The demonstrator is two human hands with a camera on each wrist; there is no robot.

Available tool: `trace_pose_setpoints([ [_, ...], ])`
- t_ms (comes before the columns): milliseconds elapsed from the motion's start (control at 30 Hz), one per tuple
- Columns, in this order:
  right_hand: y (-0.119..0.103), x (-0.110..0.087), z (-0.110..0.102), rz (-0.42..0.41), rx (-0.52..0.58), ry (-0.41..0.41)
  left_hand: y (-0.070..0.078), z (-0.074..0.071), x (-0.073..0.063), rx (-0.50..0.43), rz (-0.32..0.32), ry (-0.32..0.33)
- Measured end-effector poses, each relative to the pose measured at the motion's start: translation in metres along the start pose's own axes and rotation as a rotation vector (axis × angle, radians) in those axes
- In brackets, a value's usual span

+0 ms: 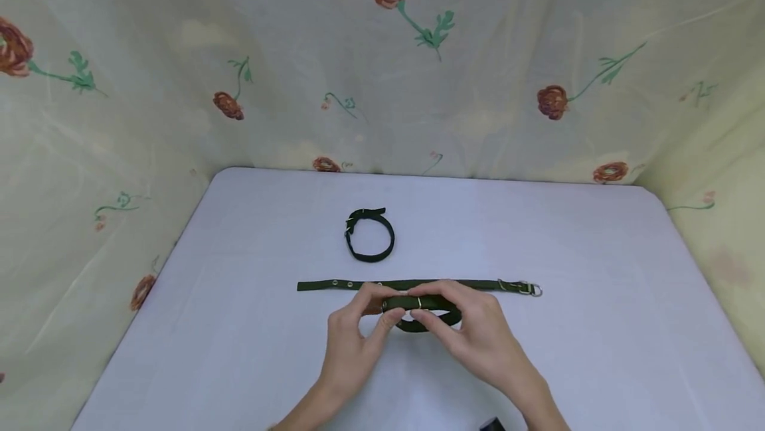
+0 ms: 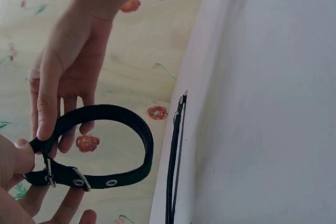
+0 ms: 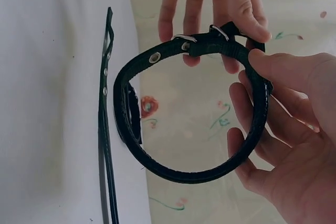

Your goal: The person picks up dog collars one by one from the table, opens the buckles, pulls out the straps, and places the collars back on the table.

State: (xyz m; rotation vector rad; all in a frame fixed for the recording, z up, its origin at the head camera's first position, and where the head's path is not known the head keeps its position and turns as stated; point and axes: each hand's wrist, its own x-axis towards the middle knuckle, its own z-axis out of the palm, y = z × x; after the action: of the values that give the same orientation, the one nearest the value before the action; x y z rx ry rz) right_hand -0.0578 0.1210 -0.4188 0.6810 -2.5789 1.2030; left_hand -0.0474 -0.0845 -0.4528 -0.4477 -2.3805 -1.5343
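Both hands hold a dark green collar [image 1: 436,302] bent into a closed loop, raised over the table. My left hand [image 1: 352,344] pinches its strap on the left between thumb and fingers. On the right, my right hand [image 1: 484,335] grips the strap close to the left thumb. In the right wrist view the collar [image 3: 194,177] shows metal eyelets, a buckle and a ring near the left fingers. The strap end passes through the buckle area, partly hidden by the fingers. Just beyond the hands a second collar [image 1: 472,284] lies straight, its buckle and ring pointing right.
A third collar [image 1: 372,258], buckled into a ring, lies farther back on the white table [image 1: 239,238]. Flower-patterned cloth [image 1: 478,119] hangs behind and at both sides. A small dark object [image 1: 493,425] shows at the bottom edge, beside the right forearm.
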Motion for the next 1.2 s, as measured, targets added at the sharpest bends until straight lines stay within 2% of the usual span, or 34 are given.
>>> trace_pose_setpoints([
  [133,0.0001,0.0,-0.0027,0.03,-0.017,0.016,0.0,-0.0004,-0.0003,-0.086,-0.062,0.0],
  [367,0.0006,0.0005,-0.0038,0.027,-0.032,0.022,-0.0005,-0.0019,0.0017,-0.153,-0.085,-0.051],
  [467,0.001,-0.0003,-0.0038,0.022,-0.032,0.016,-0.0011,-0.0018,0.0027,-0.137,-0.08,-0.08],
  [567,0.0012,-0.0006,-0.0032,0.011,-0.024,0.002,-0.0019,-0.0007,0.0037,-0.094,-0.05,-0.091],
  [700,0.0011,-0.0008,-0.0018,-0.009,-0.019,-0.007,-0.0024,0.0014,0.0046,-0.041,-0.004,-0.079],
  [867,0.0007,-0.001,-0.0007,-0.008,-0.018,-0.001,-0.0003,0.0019,0.0051,-0.028,0.003,-0.064],
  [933,0.0008,-0.0008,-0.0007,-0.001,-0.018,-0.001,0.0011,0.0014,0.0053,-0.047,-0.033,-0.074],
  [1100,0.0016,-0.0001,-0.0014,0.023,-0.019,-0.012,0.002,0.0007,0.0053,-0.122,-0.192,-0.125],
  [1200,0.0019,-0.0006,-0.0018,0.044,-0.013,-0.013,0.0011,0.0013,0.0051,-0.128,-0.226,-0.139],
])
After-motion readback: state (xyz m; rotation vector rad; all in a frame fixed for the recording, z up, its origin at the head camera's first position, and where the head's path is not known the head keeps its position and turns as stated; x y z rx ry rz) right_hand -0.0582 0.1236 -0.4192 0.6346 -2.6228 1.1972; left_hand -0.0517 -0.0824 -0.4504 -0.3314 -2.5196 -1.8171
